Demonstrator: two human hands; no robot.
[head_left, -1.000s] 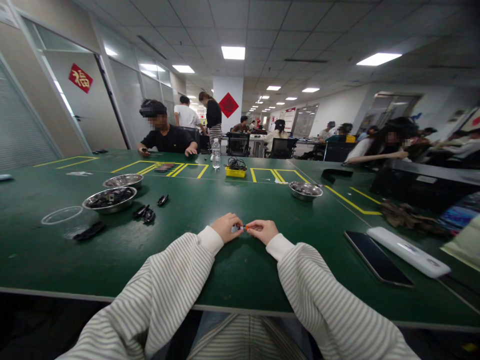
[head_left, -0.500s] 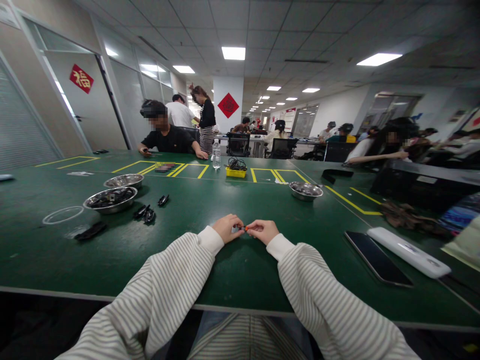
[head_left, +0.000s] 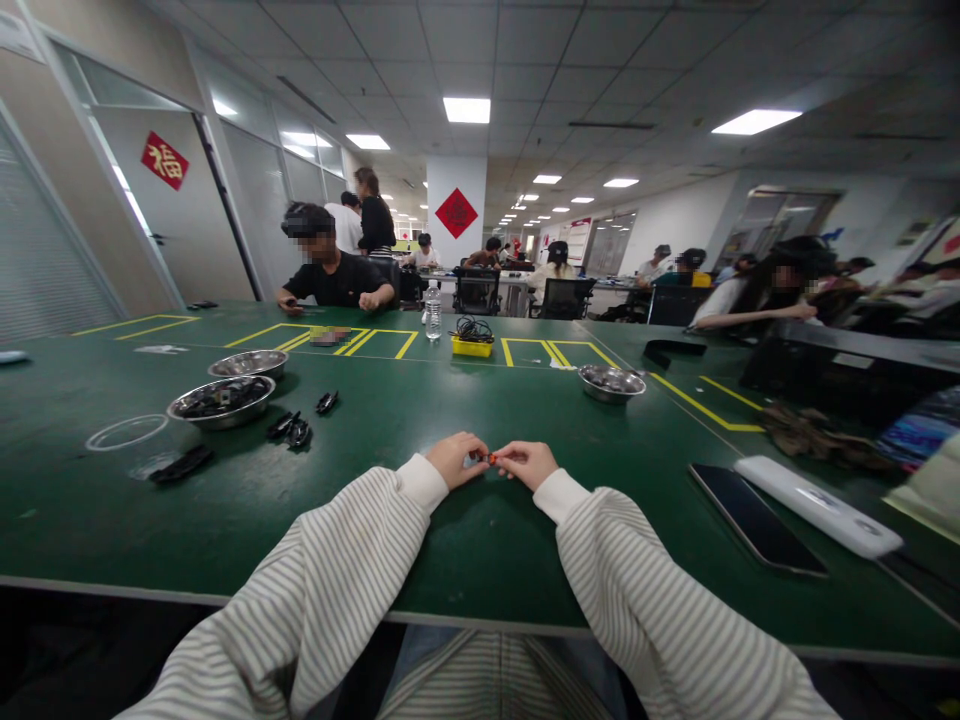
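Both hands meet just above the green table [head_left: 480, 560], fingertips close together. Between them is a small part with an orange-red end [head_left: 492, 459], too small to name. My left hand [head_left: 458, 459] is closed in a pinch on its left side, where a pale bit shows by the fingers. My right hand [head_left: 527, 463] pinches the orange-red end from the right. The fingers hide most of the part. Left of my hands lie several small black plastic pieces [head_left: 298, 432].
At left stand a steel bowl of dark parts [head_left: 223, 402] and another bowl [head_left: 248, 364]. A third bowl [head_left: 611, 383] stands right of centre. A phone [head_left: 754, 520] and a white oblong device [head_left: 817, 505] lie at right. A yellow tray [head_left: 472, 346] and bottle [head_left: 433, 310] stand ahead.
My hands stay almost still, pinched around the small part. Across the table, the seated person's arm has drawn back from the tabletop, and a standing person behind has shifted left.
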